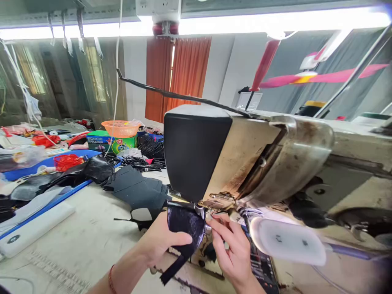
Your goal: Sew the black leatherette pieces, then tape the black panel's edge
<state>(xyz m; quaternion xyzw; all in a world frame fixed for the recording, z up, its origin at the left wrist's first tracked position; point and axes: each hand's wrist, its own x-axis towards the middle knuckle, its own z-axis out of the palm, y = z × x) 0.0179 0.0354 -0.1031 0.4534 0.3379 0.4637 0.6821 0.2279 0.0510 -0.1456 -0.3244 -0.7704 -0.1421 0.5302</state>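
Note:
A piece of shiny black leather-like material is bent around under the head of a sewing machine. My left hand grips it from the left, thumb lying across its front and the fingers behind it. From its lower edge hangs a narrow black strip. My right hand is at the piece's right edge, close to the presser foot area. Its fingers are bent together near the metal parts; whatever is between the fingertips is too small to tell.
A lit lamp is right of my right hand, above a dark phone-like panel. Black cut pieces lie on the table to the left. Farther left are a blue tray of materials and an orange basket on a green box.

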